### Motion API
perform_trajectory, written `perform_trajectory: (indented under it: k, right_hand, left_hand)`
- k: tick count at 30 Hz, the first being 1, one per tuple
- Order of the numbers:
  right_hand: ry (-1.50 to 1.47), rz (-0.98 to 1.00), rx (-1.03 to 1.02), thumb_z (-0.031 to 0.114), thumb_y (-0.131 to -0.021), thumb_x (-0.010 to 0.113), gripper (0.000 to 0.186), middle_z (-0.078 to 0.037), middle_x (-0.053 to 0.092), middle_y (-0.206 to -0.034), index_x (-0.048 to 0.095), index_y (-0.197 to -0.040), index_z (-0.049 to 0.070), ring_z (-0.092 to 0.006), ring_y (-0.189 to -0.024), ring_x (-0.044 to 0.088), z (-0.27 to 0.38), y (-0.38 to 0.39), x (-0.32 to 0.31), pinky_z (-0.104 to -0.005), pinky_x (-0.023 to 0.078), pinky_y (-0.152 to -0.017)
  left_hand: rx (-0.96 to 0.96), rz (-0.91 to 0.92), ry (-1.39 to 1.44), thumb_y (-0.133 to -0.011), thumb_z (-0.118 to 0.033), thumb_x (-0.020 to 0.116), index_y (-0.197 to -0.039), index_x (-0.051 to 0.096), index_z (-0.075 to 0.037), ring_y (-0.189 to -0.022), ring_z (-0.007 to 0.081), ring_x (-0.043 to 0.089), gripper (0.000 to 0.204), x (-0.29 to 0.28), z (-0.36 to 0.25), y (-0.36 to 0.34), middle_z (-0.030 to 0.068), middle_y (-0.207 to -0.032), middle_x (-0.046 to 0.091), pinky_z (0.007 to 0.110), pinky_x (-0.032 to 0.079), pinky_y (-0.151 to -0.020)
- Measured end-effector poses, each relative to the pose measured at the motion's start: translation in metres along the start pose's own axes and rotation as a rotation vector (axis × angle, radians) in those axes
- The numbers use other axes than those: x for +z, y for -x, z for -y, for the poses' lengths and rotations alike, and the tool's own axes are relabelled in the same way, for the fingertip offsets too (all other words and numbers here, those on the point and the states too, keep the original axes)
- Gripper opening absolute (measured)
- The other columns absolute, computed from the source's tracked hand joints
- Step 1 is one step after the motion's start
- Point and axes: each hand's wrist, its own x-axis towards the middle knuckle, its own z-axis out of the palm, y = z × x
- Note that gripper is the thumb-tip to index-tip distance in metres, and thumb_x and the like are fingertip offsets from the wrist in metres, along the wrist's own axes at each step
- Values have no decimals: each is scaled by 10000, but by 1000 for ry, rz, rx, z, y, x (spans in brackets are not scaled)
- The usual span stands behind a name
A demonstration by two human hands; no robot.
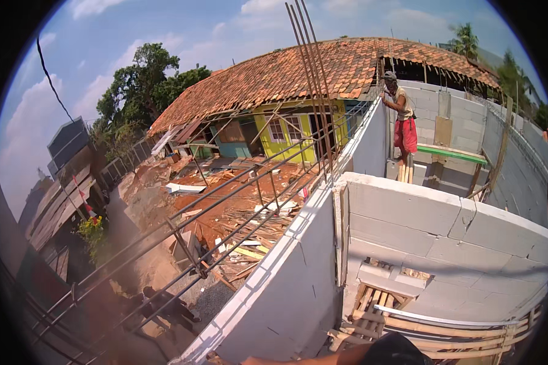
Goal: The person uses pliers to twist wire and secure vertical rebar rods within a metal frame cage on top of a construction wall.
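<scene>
At the lower edge a bare limb (323,356), seemingly my right arm, reaches left from dark cloth (397,349). Its end, perhaps my right hand (252,361), lies by the top of the plastered wall (268,283); the frame cuts it off and its fingers do not show. A small brown piece (217,358) sits on the wall top beside it. My left hand cannot be made out. Long steel reinforcing bars (225,210) tied with stirrups run along the wall's left side.
Upright rebar (315,91) rises at the wall corner. A block cross wall (444,213) stands to the right, above bamboo scaffolding (450,334). A person in red shorts (404,121) stands farther off on planks. Below left lie timber scraps (249,243). A brown blur covers the lower left.
</scene>
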Motion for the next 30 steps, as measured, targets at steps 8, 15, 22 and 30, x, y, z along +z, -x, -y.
perform_trajectory:
  k: [8,15,22,30]
  right_hand:
    - [59,-45,16,240,-941,724,720,-101,599,-1345,331,-1520,68,-168,-973,693,-27,-30,18,-306,585,-742]
    - [374,-442,266,135,-1041,525,369,-239,703,-1089,494,-1315,-110,-207,-670,717,2,-20,60,-309,595,-574]
    - [382,-525,140,108,-1018,532,367,-256,700,-1108,509,-1295,-130,-254,-653,712,-22,-45,88,-314,565,-524]
    - [494,-480,220,116,-1015,527,376,-226,705,-1135,511,-1296,-132,-236,-645,706,-8,-47,99,-291,554,-518]
  left_hand:
    - [-197,337,428,-859,-307,701,-1142,709,21,-932,290,675,434,-64,10,-42,176,-1078,718,425,542,-820]
    - [-574,643,973,-1095,-316,394,-1249,582,93,-1088,412,623,476,-19,-8,-32,200,-1175,659,516,446,-1009]
    - [-598,680,808,-1078,-381,484,-1312,579,14,-1051,144,602,470,-67,-26,-56,82,-1175,672,306,433,-959]
    - [-592,601,425,-1059,-409,528,-1162,634,-48,-879,77,531,390,-48,-37,-46,3,-970,632,247,435,-813]
